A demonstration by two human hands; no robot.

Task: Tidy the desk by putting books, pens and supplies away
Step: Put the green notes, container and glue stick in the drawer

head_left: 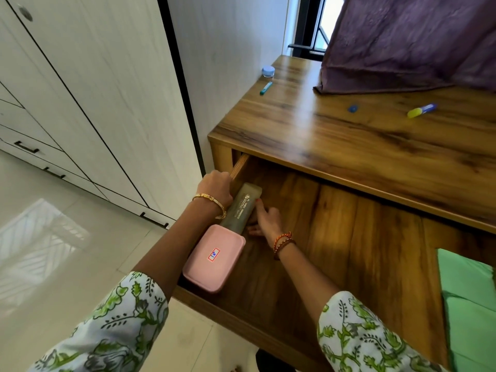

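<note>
desk (pixel 308 135): jar (pixel 268 71) | pen (pixel 265 88) | highlighter (pixel 421 110) | cloth (pixel 402 49)

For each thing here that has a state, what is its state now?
Wooden desk drawer: pulled out.
Pink rectangular plastic box: lid on, in drawer.
Olive translucent long case: closed, lying in drawer.
Small blue-lidded jar: lid on.
Left hand: grips drawer side.
Right hand: touches case.

two boxes lie in the open drawer (pixel 349 237) at its left side: one pink box (pixel 214 257) near, one olive-green box (pixel 239 208) beyond it. four small things sit on the desk top (pixel 335 135): one blue-lidded jar (pixel 268 71) and one teal pen (pixel 266 88) far left, one blue cap (pixel 353 108) and one yellow-and-blue glue stick (pixel 421 110) to the right. one purple cloth (pixel 413 41) lies far right, one green cloth (pixel 472 304) near right.
</note>
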